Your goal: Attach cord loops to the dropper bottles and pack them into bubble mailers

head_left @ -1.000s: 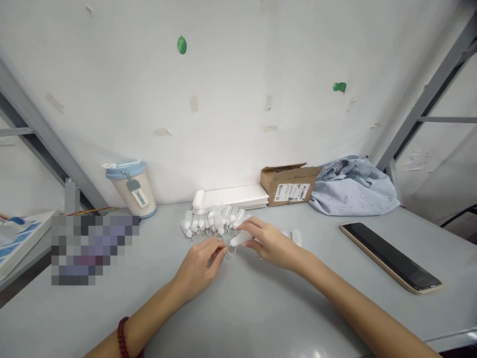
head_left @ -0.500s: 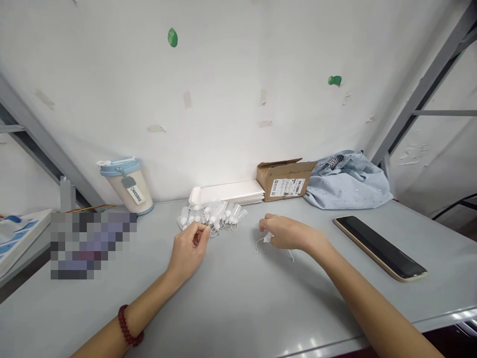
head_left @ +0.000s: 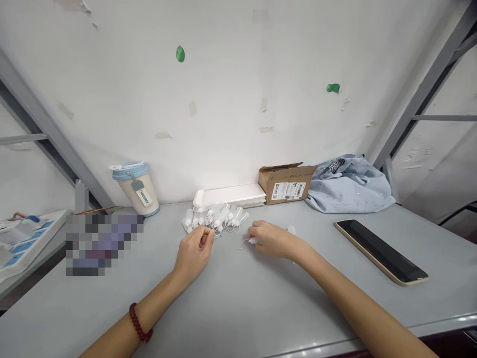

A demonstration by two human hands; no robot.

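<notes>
Close in front of the pile of small clear plastic tubes (head_left: 223, 215) with white ends and thin string loops, my left hand (head_left: 194, 251) is closed in a pinch. Whatever lies between its thumb and forefinger, if anything, is too small to make out. To the right, just over the table, my right hand (head_left: 272, 239) is closed around a small white tube (head_left: 254, 240). A white string hangs from its tip toward the left, and a translucent piece shows behind the hand. My fingers hide most of this tube.
Behind the pile lies a stack of flat white boxes (head_left: 234, 194). A cardboard box (head_left: 285, 184), a blue cloth bag (head_left: 350, 186) and a phone (head_left: 380, 251) are on the right. A lidded cup (head_left: 136, 191) and a power strip (head_left: 33, 241) are on the left.
My right hand has moved left, closer to the pile, with the white tube in it. My left hand keeps its pinch beside the pile. The camera view has shifted slightly.
</notes>
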